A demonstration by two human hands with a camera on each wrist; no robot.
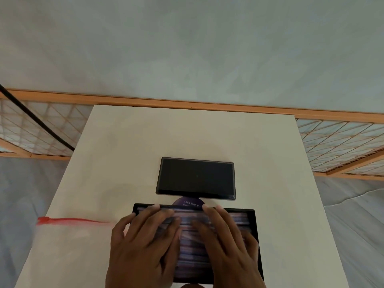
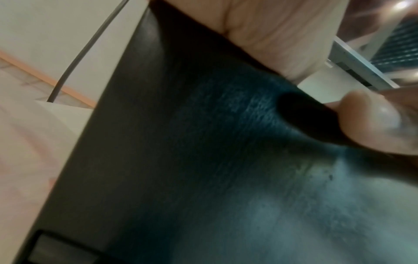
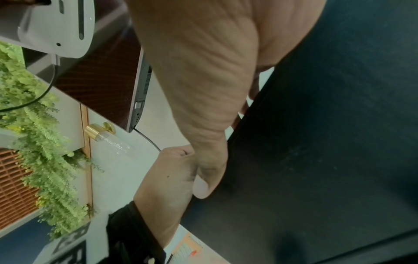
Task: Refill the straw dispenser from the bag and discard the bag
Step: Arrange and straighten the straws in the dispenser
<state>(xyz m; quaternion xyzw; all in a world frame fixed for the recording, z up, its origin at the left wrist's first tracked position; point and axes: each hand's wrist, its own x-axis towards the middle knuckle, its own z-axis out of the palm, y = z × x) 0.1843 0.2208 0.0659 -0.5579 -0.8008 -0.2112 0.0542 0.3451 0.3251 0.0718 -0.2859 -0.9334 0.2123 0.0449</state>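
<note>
The black straw dispenser [image 1: 255,225] stands open at the near edge of the white table [image 1: 187,132]. It is filled with wrapped purple-and-white straws [image 1: 188,244] lying crosswise. My left hand [image 1: 145,229] and right hand [image 1: 224,229] lie side by side, flat on the straws with straight fingers, fingertips at the far rim. The clear bag [image 1: 68,244] with a red zip strip [image 1: 66,220] lies flat on the table left of the dispenser; nobody holds it. In both wrist views the dispenser's dark wall [image 2: 181,142] [image 3: 316,142] fills most of the picture.
A black rectangular lid or panel [image 1: 196,177] lies just behind the dispenser, with a purple round label [image 1: 190,203] between them. Wooden lattice screens [image 1: 340,142] flank the table's far corners. A dark cable [image 1: 37,119] runs at the far left.
</note>
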